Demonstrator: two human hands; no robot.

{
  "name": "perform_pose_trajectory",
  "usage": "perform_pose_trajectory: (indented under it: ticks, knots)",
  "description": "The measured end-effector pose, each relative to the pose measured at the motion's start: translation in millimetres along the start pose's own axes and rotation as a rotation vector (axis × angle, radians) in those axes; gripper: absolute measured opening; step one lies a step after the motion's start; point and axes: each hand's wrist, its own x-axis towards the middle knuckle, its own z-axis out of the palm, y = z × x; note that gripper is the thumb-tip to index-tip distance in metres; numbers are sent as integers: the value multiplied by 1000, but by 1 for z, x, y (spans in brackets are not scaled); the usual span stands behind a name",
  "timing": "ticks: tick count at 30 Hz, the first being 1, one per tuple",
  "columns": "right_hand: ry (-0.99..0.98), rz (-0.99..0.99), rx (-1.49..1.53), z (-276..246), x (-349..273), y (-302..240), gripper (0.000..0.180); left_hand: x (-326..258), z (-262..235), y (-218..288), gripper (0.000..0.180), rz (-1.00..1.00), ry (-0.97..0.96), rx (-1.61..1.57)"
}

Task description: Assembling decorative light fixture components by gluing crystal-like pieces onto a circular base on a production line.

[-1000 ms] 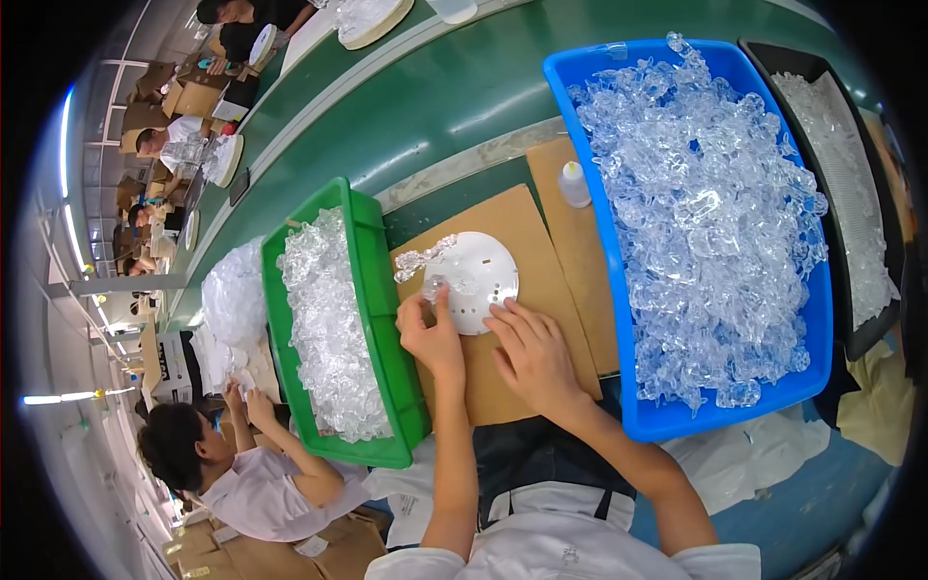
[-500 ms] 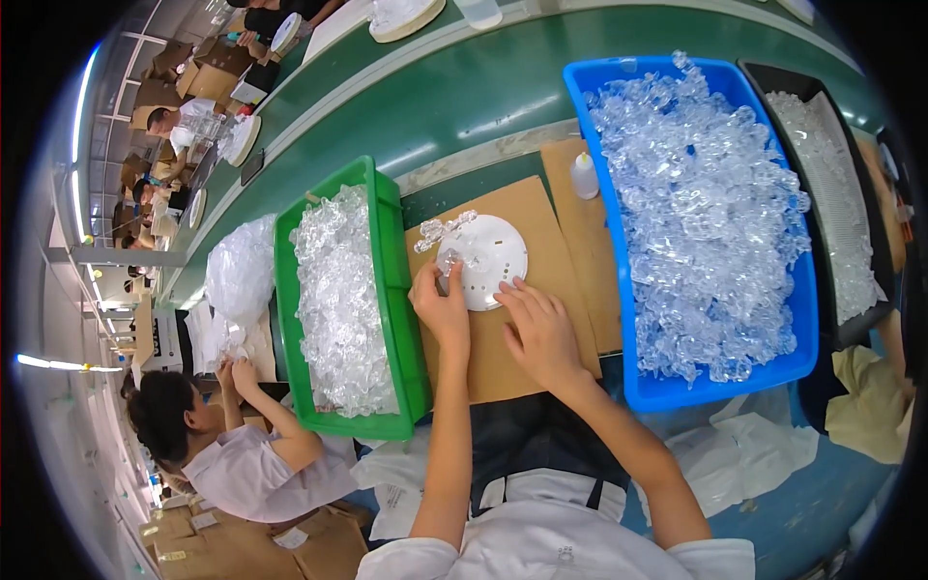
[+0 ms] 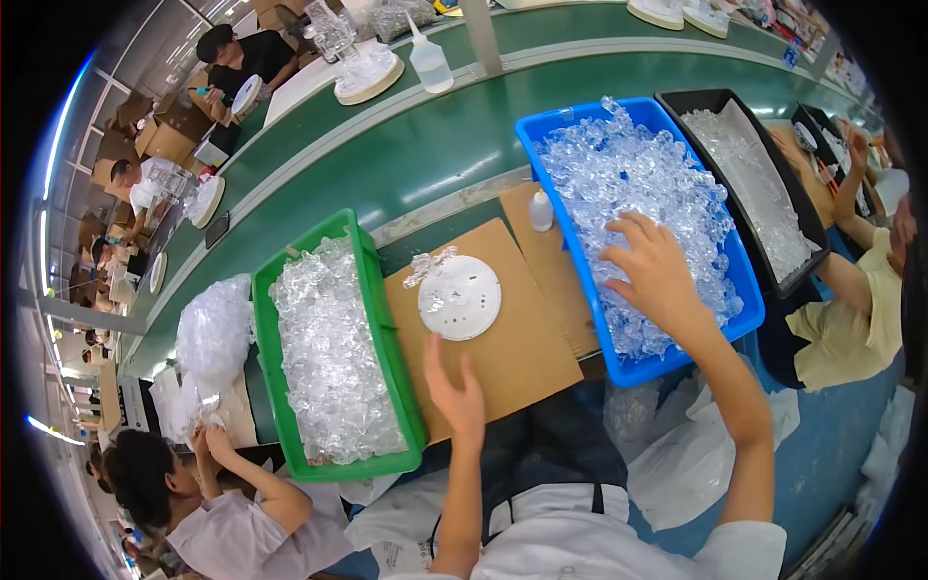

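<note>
A white round plate (image 3: 468,300) with small holes lies on a cardboard sheet (image 3: 522,358) in front of me. Clear plastic pieces (image 3: 425,266) sit at its upper left edge. Just below the plate, my left hand (image 3: 454,391) hovers over the cardboard, fingers apart and holding nothing. My right hand (image 3: 657,266) reaches over the blue bin (image 3: 619,365), which is heaped with clear plastic parts (image 3: 696,227). Its fingers are spread above the heap; whether the fingertips touch the parts I cannot tell.
To the left stands a green bin (image 3: 391,362) full of clear parts. A small white bottle (image 3: 540,210) is beside the blue bin. Farther right is a black tray (image 3: 749,184) of clear pieces. Co-workers sit on both sides; a green conveyor (image 3: 425,164) runs behind.
My right hand has left the plate and moved right over the blue bin. My left hand has let go of the plate and drawn back toward me. The view has shifted right.
</note>
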Motion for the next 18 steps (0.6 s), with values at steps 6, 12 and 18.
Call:
perform_pose_trajectory:
  ticks: [6, 12, 18]
  knots:
    - [214, 226, 499, -12, -12, -26, 27, -33, -26, 19, 40, -139, -297, -359]
    - [174, -3, 565, 33, -29, -153, 32, -23, -8, 48, 41, -211, -422, -848]
    - [38, 47, 655, 26, 1, -146, 40, -8, -36, 10, 51, -588, -608, -987]
